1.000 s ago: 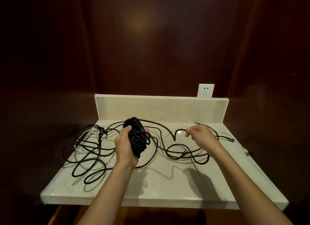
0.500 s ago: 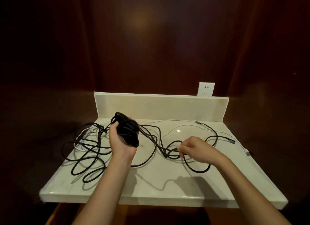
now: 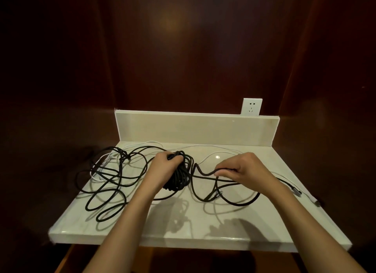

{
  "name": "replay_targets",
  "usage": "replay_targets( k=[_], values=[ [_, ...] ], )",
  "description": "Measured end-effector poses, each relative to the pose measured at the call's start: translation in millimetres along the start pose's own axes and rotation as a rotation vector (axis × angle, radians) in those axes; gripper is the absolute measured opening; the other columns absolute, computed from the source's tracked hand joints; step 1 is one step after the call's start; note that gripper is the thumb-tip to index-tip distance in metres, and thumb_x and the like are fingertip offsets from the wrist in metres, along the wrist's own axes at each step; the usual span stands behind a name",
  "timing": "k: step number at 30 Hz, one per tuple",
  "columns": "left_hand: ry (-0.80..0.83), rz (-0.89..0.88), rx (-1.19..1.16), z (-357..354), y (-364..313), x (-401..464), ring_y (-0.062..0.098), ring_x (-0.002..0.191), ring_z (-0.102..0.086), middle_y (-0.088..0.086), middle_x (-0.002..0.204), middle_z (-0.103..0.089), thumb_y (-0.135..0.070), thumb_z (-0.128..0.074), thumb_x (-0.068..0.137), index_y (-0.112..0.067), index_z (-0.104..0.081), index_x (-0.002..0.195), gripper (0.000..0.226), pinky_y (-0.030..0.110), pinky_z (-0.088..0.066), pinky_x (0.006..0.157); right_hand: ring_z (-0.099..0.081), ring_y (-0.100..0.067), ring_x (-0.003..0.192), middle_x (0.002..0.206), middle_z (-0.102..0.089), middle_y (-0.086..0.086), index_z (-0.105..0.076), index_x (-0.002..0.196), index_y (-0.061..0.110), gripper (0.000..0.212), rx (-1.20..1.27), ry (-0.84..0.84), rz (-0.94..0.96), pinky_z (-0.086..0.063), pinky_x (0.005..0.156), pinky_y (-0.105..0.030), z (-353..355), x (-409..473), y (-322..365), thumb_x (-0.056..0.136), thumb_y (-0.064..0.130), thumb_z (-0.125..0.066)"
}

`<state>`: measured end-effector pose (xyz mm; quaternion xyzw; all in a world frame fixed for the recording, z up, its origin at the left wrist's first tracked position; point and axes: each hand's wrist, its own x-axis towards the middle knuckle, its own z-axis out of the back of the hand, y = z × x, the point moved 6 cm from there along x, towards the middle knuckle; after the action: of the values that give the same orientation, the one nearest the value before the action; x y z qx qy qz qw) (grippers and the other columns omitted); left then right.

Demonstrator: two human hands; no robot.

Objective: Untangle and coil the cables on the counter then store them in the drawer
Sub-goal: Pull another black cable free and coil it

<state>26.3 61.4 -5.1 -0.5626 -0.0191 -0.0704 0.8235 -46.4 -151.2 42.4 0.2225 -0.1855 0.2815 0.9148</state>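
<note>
A long black cable lies in loose tangled loops [image 3: 105, 183] over the left half of the pale stone counter [image 3: 183, 228]. My left hand [image 3: 162, 169] grips a thick black coil [image 3: 180, 177] of that cable just above the counter's middle. To its right, my right hand [image 3: 244, 171] pinches a free stretch of the black cable [image 3: 205, 172] that runs from the coil. More black loops [image 3: 234, 201] lie beneath the right hand. A thin white cable [image 3: 207, 148] winds along the back and into the left tangle. No drawer is in view.
A low stone backsplash [image 3: 195, 128] closes the counter's rear, with a white wall socket [image 3: 251, 107] above its right end. Dark wood panels surround the counter on three sides. Cable plugs [image 3: 297, 193] lie near the right edge. The counter's front edge drops off toward me.
My left hand with the coil has swung right and lower, back toward the middle. My right hand has lifted and carried a stretch of black cable up toward the coil.
</note>
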Motion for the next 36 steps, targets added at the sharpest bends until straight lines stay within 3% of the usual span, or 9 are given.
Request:
replay_targets(
  k=[5, 9, 15, 18, 20, 23, 26, 31, 36],
  values=[
    [0.284, 0.079, -0.178, -25, -3, -9, 0.022, 0.068, -0.065, 0.011, 0.079, -0.068, -0.024, -0.059, 0.1, 0.001, -0.069, 0.092, 0.028, 0.032, -0.05, 0.068, -0.066, -0.001, 0.083, 0.094, -0.074, 0.019, -0.075, 0.098, 0.031, 0.046, -0.059, -0.039, -0.037, -0.053, 0.071, -0.035, 5, 11, 1, 0.09, 0.065, -0.044],
    [0.376, 0.21, -0.374, -31, 0, -20, 0.028, 0.066, -0.067, 0.021, 0.087, -0.068, -0.024, -0.057, 0.101, -0.002, -0.068, 0.1, 0.025, 0.029, -0.054, 0.054, -0.066, -0.006, 0.087, 0.096, -0.074, 0.017, -0.073, 0.102, 0.036, 0.045, -0.145, -0.014, -0.096, -0.052, 0.074, -0.035, 7, 13, -4, 0.091, 0.068, -0.043],
    [0.085, 0.333, -0.484, 0, 14, -9, 0.023, 0.048, -0.063, 0.012, 0.068, -0.07, -0.024, -0.058, 0.098, -0.004, -0.068, 0.095, 0.022, 0.022, -0.042, 0.042, -0.06, -0.005, 0.06, 0.064, -0.066, 0.012, -0.076, 0.098, 0.033, 0.02, 0.045, 0.128, -0.312, -0.047, 0.064, -0.031, 16, 11, -24, 0.084, 0.047, -0.072],
    [-0.053, 0.334, -0.654, 14, 14, 0, 0.024, 0.05, -0.066, 0.009, 0.067, -0.072, -0.024, -0.057, 0.099, -0.008, -0.066, 0.096, 0.019, 0.032, -0.044, 0.057, -0.053, -0.01, 0.054, 0.059, -0.063, 0.002, -0.066, 0.089, 0.03, 0.012, 0.114, 0.162, -0.285, -0.043, 0.06, -0.029, 12, 10, -23, 0.085, 0.037, -0.075],
    [-0.109, 0.307, -0.722, 21, 8, 5, 0.022, 0.051, -0.068, 0.008, 0.066, -0.073, -0.024, -0.056, 0.1, -0.008, -0.066, 0.098, 0.018, 0.035, -0.048, 0.063, -0.051, -0.005, 0.055, 0.061, -0.065, 0.007, -0.068, 0.082, 0.03, 0.009, 0.162, 0.139, -0.278, -0.04, 0.059, -0.026, 11, 9, -25, 0.086, 0.032, -0.076],
    [-0.197, 0.255, -0.819, 28, -2, 11, 0.022, 0.057, -0.072, 0.007, 0.071, -0.075, -0.025, -0.058, 0.1, -0.009, -0.067, 0.101, 0.018, 0.044, -0.053, 0.079, -0.056, -0.003, 0.064, 0.067, -0.064, 0.019, -0.072, 0.084, 0.033, 0.005, -0.044, 0.104, -0.259, -0.043, 0.061, -0.024, 12, 13, -24, 0.086, 0.037, -0.075],
    [-0.257, 0.238, -0.917, 32, -10, 17, 0.024, 0.068, -0.072, 0.011, 0.091, -0.074, -0.025, -0.056, 0.101, -0.011, -0.066, 0.107, 0.018, 0.045, -0.055, 0.083, -0.06, -0.01, 0.073, 0.077, -0.068, 0.011, -0.073, 0.093, 0.028, 0.01, -0.24, 0.016, -0.29, -0.046, 0.066, -0.029, 8, 20, -22, 0.093, 0.036, -0.066],
    [-0.289, 0.189, -1.027, 32, -29, 25, 0.02, 0.062, -0.072, 0.011, 0.088, -0.072, -0.025, -0.056, 0.101, -0.011, -0.065, 0.109, 0.019, 0.037, -0.059, 0.066, -0.059, -0.006, 0.065, 0.066, -0.065, 0.005, -0.066, 0.069, 0.016, 0.03, 0.24, -0.282, -0.537, -0.045, 0.065, -0.028, 2, 23, -24, 0.097, 0.018, -0.056],
    [-0.301, 0.146, -0.999, 34, -45, 30, 0.026, 0.071, -0.071, 0.013, 0.092, -0.072, -0.026, -0.057, 0.1, -0.01, -0.065, 0.108, 0.02, 0.05, -0.057, 0.083, -0.046, -0.014, 0.057, 0.063, -0.052, -0.002, -0.064, 0.076, 0.008, 0.029, 0.748, -0.444, -0.71, -0.044, 0.058, -0.028, 4, 31, -28, 0.098, 0.007, -0.045]
  ],
)
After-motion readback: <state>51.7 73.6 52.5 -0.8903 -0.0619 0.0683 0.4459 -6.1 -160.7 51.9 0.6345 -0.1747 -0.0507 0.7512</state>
